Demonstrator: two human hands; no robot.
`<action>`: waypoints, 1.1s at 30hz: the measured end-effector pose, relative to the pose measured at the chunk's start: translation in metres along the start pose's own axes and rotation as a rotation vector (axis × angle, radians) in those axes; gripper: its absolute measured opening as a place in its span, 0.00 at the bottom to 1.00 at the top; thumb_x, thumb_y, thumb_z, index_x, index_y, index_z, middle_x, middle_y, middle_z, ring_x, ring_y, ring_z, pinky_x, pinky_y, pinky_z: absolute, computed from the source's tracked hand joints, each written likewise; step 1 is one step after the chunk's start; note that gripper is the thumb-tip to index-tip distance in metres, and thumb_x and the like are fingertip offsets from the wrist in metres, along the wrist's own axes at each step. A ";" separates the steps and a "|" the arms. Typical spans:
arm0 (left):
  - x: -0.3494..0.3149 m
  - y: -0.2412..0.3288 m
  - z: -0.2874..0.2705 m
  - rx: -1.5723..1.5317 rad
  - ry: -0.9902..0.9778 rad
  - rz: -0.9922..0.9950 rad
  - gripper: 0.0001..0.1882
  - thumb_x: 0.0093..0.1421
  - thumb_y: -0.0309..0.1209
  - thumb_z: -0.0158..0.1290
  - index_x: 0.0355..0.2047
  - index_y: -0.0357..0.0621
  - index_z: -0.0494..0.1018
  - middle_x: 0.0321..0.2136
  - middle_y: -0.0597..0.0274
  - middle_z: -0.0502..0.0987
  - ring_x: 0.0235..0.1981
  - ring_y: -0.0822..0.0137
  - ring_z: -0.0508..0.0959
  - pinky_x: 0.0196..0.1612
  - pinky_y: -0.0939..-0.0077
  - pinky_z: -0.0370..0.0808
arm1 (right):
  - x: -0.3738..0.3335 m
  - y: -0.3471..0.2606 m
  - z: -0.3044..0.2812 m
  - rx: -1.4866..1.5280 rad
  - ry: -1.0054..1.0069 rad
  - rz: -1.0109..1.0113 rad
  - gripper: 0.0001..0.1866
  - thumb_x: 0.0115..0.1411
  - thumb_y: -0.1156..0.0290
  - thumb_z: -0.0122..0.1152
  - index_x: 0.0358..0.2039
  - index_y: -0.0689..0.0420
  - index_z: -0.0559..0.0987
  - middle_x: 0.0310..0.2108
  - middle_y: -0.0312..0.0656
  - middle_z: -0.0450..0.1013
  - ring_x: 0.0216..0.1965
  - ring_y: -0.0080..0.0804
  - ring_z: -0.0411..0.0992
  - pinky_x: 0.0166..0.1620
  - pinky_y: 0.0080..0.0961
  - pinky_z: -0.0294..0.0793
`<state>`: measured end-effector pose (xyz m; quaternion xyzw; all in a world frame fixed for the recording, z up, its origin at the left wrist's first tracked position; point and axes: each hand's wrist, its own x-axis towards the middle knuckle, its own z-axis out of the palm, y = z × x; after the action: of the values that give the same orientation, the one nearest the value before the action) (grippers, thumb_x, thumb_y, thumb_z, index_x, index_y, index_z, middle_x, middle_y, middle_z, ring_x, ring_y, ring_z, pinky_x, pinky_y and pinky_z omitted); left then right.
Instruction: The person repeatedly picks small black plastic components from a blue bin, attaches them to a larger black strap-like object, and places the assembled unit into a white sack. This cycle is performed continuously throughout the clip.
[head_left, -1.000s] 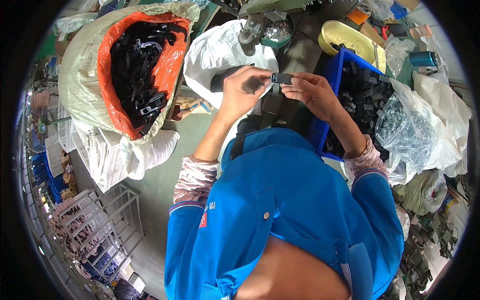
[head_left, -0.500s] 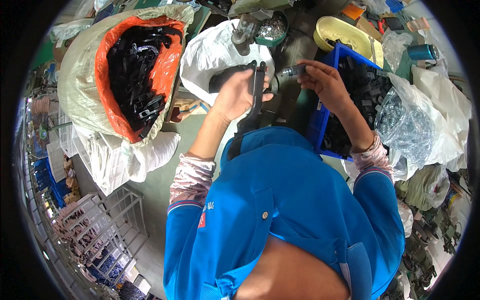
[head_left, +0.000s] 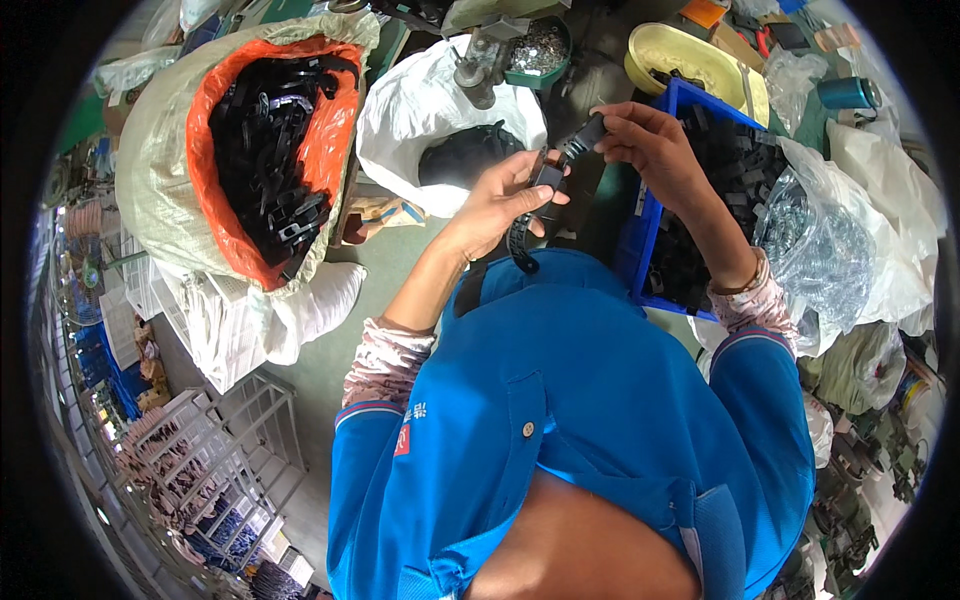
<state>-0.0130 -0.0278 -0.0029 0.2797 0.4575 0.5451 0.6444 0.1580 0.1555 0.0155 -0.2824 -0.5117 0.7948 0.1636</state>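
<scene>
My left hand (head_left: 488,205) is closed around a long black plastic part (head_left: 547,178), whose curved, ribbed lower end hangs down near my lap. In the fingertips of my right hand (head_left: 648,142) is a small black plastic piece (head_left: 584,138), pinched just above the upper end of the long part. The two pieces meet or almost meet; I cannot tell whether they are joined. Behind my left hand, a white sack (head_left: 385,150) stands open with black parts (head_left: 462,158) in it. Beside my right forearm is a blue crate (head_left: 628,245) filled with small black pieces (head_left: 690,235).
A large woven sack (head_left: 150,170) with an orange liner (head_left: 203,190) holds many black parts at the left. A metal fixture (head_left: 478,75) stands ahead, beside a green tray (head_left: 528,80) of small metal bits. At the right are a yellow basin (head_left: 640,48) and clear plastic bags (head_left: 815,250).
The long black part has turned and shifted right in my left hand. My right hand has tilted its small piece and brought it against or close to the long part's upper end.
</scene>
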 end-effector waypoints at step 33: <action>0.040 -0.004 0.017 0.386 0.194 0.194 0.09 0.61 0.21 0.57 0.38 0.39 0.67 0.35 0.59 0.79 0.33 0.76 0.79 0.26 0.85 0.77 | -0.016 0.031 -0.006 -0.016 -0.092 -0.168 0.11 0.59 0.79 0.57 0.43 0.63 0.79 0.46 0.38 0.72 0.40 0.23 0.73 0.47 0.22 0.70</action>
<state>0.0037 0.0117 -0.0107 0.3866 0.5839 0.5314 0.4766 0.1755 0.1380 -0.0095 -0.2028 -0.5470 0.7862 0.2039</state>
